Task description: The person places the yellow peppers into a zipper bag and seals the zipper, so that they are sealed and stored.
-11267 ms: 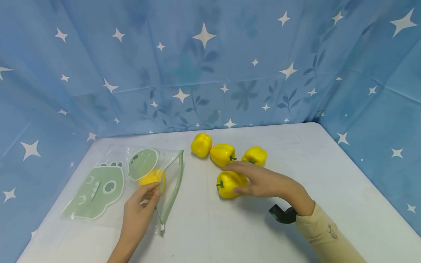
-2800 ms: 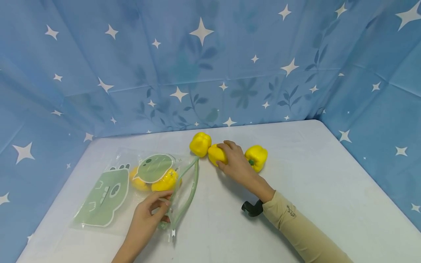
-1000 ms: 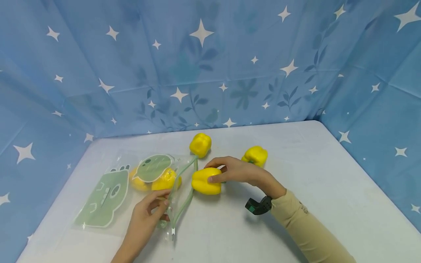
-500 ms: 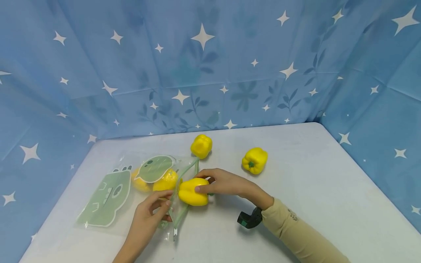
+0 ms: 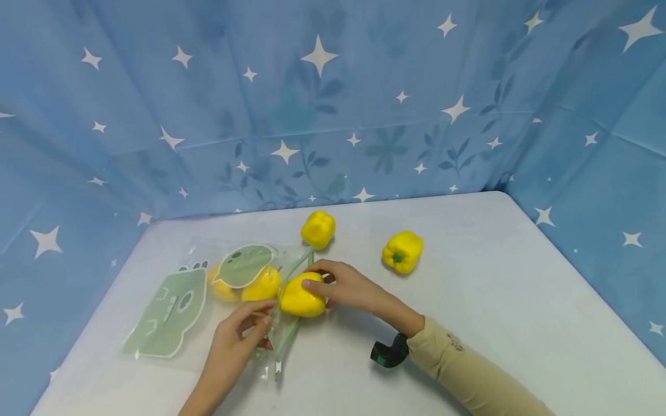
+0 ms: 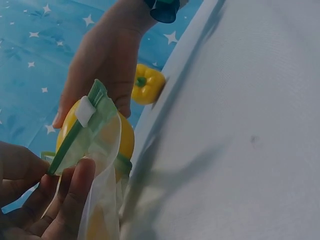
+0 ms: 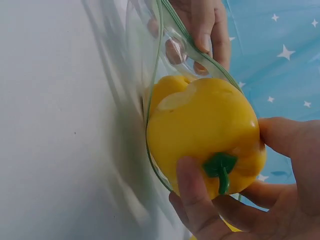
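Observation:
In the head view a clear zip bag with green cartoon prints lies flat at the left, two yellow bell peppers inside it. My left hand pinches the near lip of its mouth, as the left wrist view also shows by the white zip slider. My right hand grips another yellow bell pepper right at the parted mouth. Seen from the right wrist, this pepper has its blossom end within the green-edged opening and its green stem facing outward.
Two loose yellow bell peppers rest on the white table: one behind the bag's mouth, the other farther right. A blue star-patterned curtain hangs around the back and sides. A black device sits at my right wrist.
A second pepper has entered the bag since the oldest frame. My right hand has taken another from the back group and brought it left to the mouth. My left hand keeps its pinch.

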`<state>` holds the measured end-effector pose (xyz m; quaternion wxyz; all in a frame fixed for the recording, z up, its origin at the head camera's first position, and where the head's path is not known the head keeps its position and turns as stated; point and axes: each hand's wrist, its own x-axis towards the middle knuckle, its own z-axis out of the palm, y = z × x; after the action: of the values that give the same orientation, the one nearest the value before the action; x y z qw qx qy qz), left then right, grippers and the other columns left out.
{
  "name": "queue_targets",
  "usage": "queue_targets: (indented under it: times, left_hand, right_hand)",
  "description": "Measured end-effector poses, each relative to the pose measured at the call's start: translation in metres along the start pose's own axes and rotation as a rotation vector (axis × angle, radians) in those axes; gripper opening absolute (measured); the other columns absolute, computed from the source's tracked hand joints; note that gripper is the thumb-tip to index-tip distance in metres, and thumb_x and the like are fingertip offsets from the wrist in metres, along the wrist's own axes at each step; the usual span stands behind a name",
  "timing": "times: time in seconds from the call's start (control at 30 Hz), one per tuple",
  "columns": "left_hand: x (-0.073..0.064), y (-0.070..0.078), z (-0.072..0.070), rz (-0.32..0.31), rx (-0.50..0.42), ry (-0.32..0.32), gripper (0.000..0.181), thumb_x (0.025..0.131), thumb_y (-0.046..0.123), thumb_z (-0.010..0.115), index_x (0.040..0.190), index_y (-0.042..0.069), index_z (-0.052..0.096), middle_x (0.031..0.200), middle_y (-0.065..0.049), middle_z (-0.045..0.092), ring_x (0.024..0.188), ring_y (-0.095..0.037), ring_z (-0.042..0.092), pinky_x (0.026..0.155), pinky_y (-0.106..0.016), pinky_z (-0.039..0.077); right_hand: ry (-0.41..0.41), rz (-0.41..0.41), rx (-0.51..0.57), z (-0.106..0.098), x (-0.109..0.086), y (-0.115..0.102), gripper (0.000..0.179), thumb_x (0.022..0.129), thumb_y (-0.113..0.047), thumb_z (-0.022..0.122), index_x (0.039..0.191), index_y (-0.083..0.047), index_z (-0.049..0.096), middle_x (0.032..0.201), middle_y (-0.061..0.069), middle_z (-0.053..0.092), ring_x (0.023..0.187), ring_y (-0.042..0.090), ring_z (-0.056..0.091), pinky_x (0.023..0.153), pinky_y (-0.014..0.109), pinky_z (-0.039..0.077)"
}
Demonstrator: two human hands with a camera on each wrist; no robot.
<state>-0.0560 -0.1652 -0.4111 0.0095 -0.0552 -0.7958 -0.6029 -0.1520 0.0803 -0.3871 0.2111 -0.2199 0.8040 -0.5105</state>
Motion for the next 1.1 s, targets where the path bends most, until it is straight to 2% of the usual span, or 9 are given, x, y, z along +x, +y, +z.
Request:
queue_targets:
  times: [0.4,0.63,0.8,0.93,1.1]
  left_hand:
    - [-0.001,-0.005,-0.001,0.066,-0.012,-0.034,0.026,0.103,0.013,0.066,0.129,0.009,0.068,0.120,-0.019,0.066,0.083,-0.011,0.068,0.065,-0.037,0.066]
    - [-0.002,-0.004,0.000,0.078,-0.020,-0.032,0.026,0.103,0.013,0.066,0.129,0.010,0.068,0.121,-0.016,0.065,0.084,-0.013,0.067,0.064,-0.037,0.066]
    - [-0.003,-0.004,0.001,0.078,-0.014,-0.029,0.027,0.103,0.012,0.065,0.130,0.009,0.067,0.120,-0.013,0.065,0.086,-0.016,0.069,0.065,-0.037,0.066]
    - [-0.003,-0.003,0.002,0.085,-0.012,-0.023,0.027,0.103,0.011,0.066,0.129,0.008,0.067,0.117,-0.014,0.065,0.085,-0.018,0.069,0.065,-0.037,0.066]
    - [-0.003,-0.002,0.002,0.081,-0.009,-0.012,0.026,0.103,0.012,0.066,0.129,0.009,0.067,0.118,-0.013,0.065,0.083,-0.020,0.069,0.065,-0.036,0.066]
  right_hand:
    - [0.092,0.005,0.033,-0.001,0.003,0.001,0.042,0.104,-0.038,0.064,0.137,-0.012,0.063,0.139,0.011,0.063,0.112,0.025,0.067,0.070,0.035,0.065]
    - [0.036,0.013,-0.007,0.008,0.001,0.001,0.041,0.103,-0.037,0.065,0.135,-0.013,0.063,0.143,0.011,0.060,0.114,0.024,0.066,0.073,0.031,0.064]
    - [-0.029,0.009,-0.023,0.016,0.000,0.001,0.037,0.103,-0.037,0.066,0.131,-0.013,0.064,0.138,0.009,0.063,0.101,0.018,0.069,0.071,0.032,0.064]
    - [-0.067,0.013,0.018,0.019,-0.001,0.001,0.040,0.104,-0.036,0.065,0.134,-0.010,0.062,0.139,0.010,0.062,0.095,0.016,0.069,0.071,0.033,0.064]
    - [-0.148,0.034,0.072,0.015,-0.003,0.000,0.045,0.101,-0.033,0.070,0.139,-0.012,0.058,0.139,0.007,0.061,0.102,0.018,0.069,0.081,0.035,0.064]
